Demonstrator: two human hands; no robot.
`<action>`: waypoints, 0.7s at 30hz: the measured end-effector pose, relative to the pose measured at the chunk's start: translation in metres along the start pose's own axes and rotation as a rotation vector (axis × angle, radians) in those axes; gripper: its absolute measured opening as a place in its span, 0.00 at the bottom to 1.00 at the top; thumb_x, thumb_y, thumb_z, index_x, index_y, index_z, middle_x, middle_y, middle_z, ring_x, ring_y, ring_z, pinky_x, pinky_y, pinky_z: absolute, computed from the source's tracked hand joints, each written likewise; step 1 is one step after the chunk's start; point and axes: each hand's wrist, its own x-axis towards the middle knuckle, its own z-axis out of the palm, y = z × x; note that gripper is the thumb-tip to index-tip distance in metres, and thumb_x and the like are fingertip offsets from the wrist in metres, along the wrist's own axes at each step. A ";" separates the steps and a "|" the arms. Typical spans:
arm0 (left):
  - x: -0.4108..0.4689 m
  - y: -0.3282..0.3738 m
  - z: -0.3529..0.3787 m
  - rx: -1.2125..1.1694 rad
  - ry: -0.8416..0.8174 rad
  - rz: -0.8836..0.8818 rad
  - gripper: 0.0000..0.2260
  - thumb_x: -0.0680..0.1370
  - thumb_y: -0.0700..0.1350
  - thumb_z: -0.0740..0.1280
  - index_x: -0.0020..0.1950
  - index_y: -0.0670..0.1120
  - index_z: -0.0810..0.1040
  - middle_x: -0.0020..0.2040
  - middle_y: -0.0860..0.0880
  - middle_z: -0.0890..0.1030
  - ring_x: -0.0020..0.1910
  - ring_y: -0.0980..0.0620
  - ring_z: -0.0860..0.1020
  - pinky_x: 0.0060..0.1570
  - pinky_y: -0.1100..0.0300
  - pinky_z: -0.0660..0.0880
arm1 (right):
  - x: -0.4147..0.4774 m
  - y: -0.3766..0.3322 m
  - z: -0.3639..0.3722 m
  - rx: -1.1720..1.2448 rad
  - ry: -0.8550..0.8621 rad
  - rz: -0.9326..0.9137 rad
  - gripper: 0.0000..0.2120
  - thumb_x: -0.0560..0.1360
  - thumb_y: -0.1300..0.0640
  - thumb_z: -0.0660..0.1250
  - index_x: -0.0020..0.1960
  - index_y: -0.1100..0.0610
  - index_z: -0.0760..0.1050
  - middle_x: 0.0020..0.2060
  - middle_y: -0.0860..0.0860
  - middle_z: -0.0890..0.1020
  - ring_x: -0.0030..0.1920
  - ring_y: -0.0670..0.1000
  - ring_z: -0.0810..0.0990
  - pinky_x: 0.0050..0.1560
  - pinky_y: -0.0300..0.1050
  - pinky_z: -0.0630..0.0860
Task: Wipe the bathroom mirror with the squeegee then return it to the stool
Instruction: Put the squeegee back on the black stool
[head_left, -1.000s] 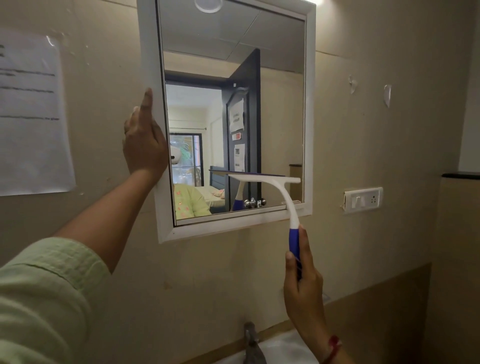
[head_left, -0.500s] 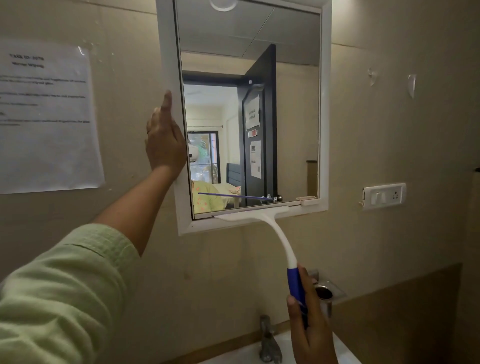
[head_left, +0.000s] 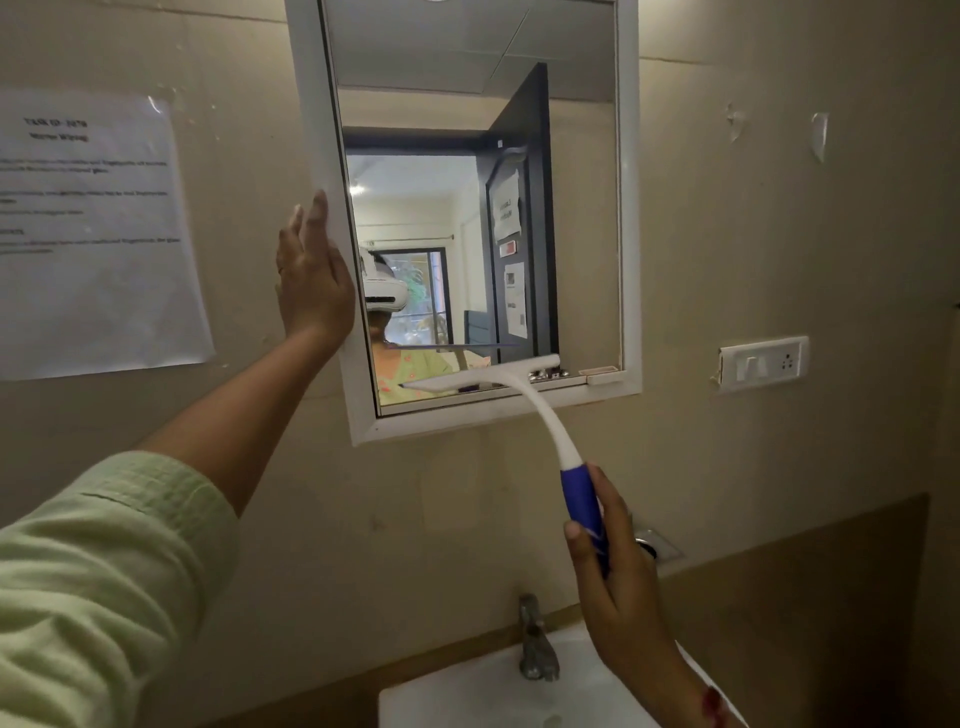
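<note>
Closest to the camera, low on the right, the right hand (head_left: 618, 582) is wrapping its fingers and thumb round the blue handle (head_left: 582, 493) of the squeegee (head_left: 540, 410), just above the sink (head_left: 467, 696) and tap (head_left: 535, 644). Judging by its thin plastic neck, the squeegee is looking light and fairly stiff, with only the rubber edge giving. The blue sleeve is looking like the grippy part and the sensible place to be holding it, since the white neck would likely be slicker.

Further up, its head is lying across the bottom of the mirror (head_left: 628, 208), by the lower frame, left end slightly lower. On the mirror's left side, the left hand (head_left: 311, 275) is pressing flat against the frame with straight fingers, gripping nothing. Glass being fragile, light pressure seems wise.

Beyond, a sheet of paper (head_left: 93, 234) and a switch plate (head_left: 763, 361) are hanging on the wall. No stool is showing.
</note>
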 end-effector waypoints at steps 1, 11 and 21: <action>-0.002 0.000 -0.001 0.000 -0.006 -0.004 0.21 0.81 0.43 0.51 0.74 0.54 0.56 0.72 0.40 0.62 0.72 0.44 0.61 0.66 0.49 0.64 | 0.001 -0.002 -0.001 0.013 -0.003 -0.012 0.25 0.76 0.47 0.56 0.71 0.42 0.56 0.33 0.47 0.73 0.27 0.44 0.73 0.28 0.30 0.69; -0.059 0.010 -0.032 -0.054 -0.119 -0.042 0.27 0.77 0.39 0.58 0.75 0.45 0.53 0.75 0.41 0.56 0.74 0.46 0.53 0.70 0.55 0.52 | -0.003 -0.018 -0.014 0.091 -0.012 -0.063 0.24 0.76 0.45 0.56 0.71 0.45 0.59 0.36 0.43 0.72 0.30 0.43 0.73 0.28 0.29 0.70; -0.190 -0.004 -0.116 -0.040 -0.278 -0.281 0.25 0.78 0.44 0.62 0.73 0.49 0.57 0.75 0.44 0.55 0.74 0.47 0.54 0.73 0.48 0.54 | -0.026 -0.024 -0.002 0.106 -0.125 -0.017 0.18 0.75 0.48 0.61 0.64 0.40 0.66 0.38 0.43 0.76 0.30 0.44 0.73 0.30 0.30 0.71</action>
